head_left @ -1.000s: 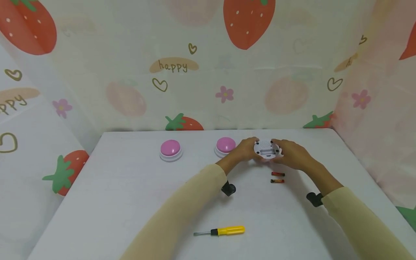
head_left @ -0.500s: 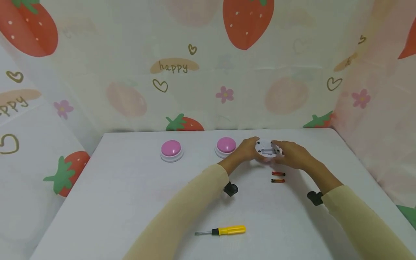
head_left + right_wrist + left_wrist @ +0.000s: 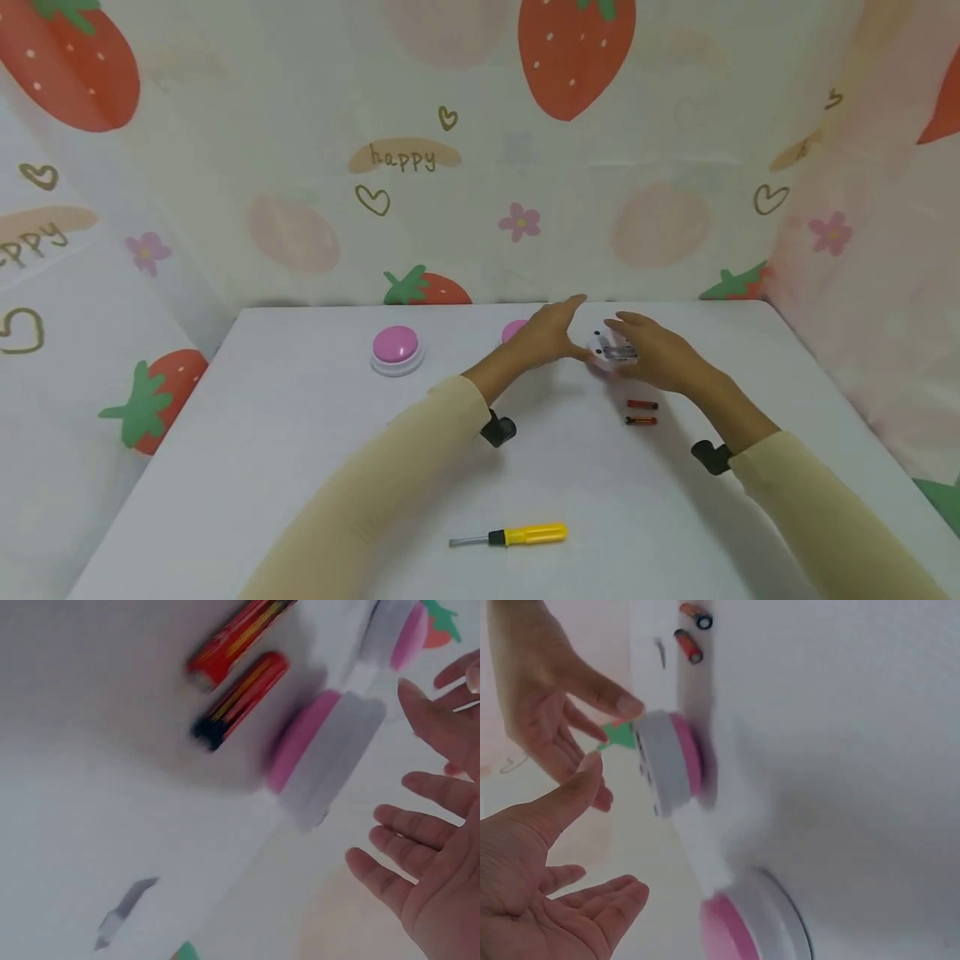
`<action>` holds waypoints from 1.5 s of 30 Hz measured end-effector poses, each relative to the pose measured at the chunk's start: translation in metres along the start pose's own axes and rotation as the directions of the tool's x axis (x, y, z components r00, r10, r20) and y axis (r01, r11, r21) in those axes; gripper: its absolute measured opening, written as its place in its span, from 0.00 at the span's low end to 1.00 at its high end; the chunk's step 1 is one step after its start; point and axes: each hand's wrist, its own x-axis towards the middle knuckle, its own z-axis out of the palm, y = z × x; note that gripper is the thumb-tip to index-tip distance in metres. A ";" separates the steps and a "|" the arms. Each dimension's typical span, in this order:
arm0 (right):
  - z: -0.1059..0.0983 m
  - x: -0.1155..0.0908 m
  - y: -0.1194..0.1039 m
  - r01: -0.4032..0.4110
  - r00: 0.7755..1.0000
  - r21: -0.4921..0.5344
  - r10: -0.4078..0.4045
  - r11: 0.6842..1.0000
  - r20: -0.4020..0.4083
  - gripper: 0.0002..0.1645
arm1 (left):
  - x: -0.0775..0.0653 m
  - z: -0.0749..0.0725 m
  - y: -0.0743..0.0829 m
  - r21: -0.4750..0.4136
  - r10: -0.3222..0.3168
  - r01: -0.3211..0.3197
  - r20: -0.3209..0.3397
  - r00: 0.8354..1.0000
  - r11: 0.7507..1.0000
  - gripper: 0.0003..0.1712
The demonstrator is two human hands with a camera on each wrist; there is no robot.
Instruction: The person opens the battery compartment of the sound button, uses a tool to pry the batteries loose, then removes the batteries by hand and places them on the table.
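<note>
An upside-down pink-and-white push button (image 3: 611, 352) rests on its pink dome, with its white underside and battery compartment facing up. My left hand (image 3: 546, 335) is at its left, fingers spread and holding nothing. At its right is my right hand (image 3: 663, 354), with fingers loosely extended; in the right wrist view a gap separates them from the button (image 3: 330, 761). Two red-and-black batteries, an upper battery (image 3: 642, 405) and a lower battery (image 3: 641, 421), lie in front of the button. A small curved grey piece (image 3: 124, 913) lies on the table, hidden in the head view.
Another pink push button (image 3: 514, 330) stands upright behind my left hand, partly covered. Farther left stands a third push button (image 3: 396, 347). A yellow-handled screwdriver (image 3: 510, 536) lies near the front of the white table (image 3: 300, 433). Printed cloth walls (image 3: 322, 108) enclose the back and sides.
Both hands held the upside-down button earlier. They have let go: the left hand has moved left with its fingers spreading, and the right hand's fingers have loosened. The button now sits on the table.
</note>
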 end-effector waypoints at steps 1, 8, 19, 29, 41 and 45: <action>0.000 0.001 -0.005 0.007 1.000 0.005 -0.007 1.000 -0.004 0.46 | -0.003 -0.005 -0.005 -0.004 0.003 -0.003 -0.002 1.000 1.000 0.60; 0.000 0.020 -0.035 0.058 0.998 0.018 -0.058 0.998 -0.010 0.47 | -0.019 -0.028 -0.046 -0.139 -0.029 0.022 -0.044 0.999 0.990 0.59; 0.018 0.058 -0.065 0.074 0.994 0.111 -0.082 0.991 0.068 0.46 | -0.033 -0.016 -0.098 -0.198 -0.144 0.133 -0.043 0.989 0.971 0.56; 0.031 0.076 -0.077 0.068 0.983 0.211 -0.102 0.975 0.154 0.44 | -0.029 -0.001 -0.112 -0.214 -0.125 0.112 -0.049 0.991 0.971 0.55; 0.033 0.073 -0.090 0.074 0.985 0.157 -0.097 0.985 0.145 0.46 | -0.025 0.003 -0.115 -0.175 -0.033 0.021 -0.064 0.997 0.984 0.38; 0.033 0.069 -0.091 0.083 0.989 0.130 -0.098 0.988 0.110 0.47 | -0.029 0.000 -0.117 -0.216 -0.027 0.016 -0.052 0.998 0.976 0.37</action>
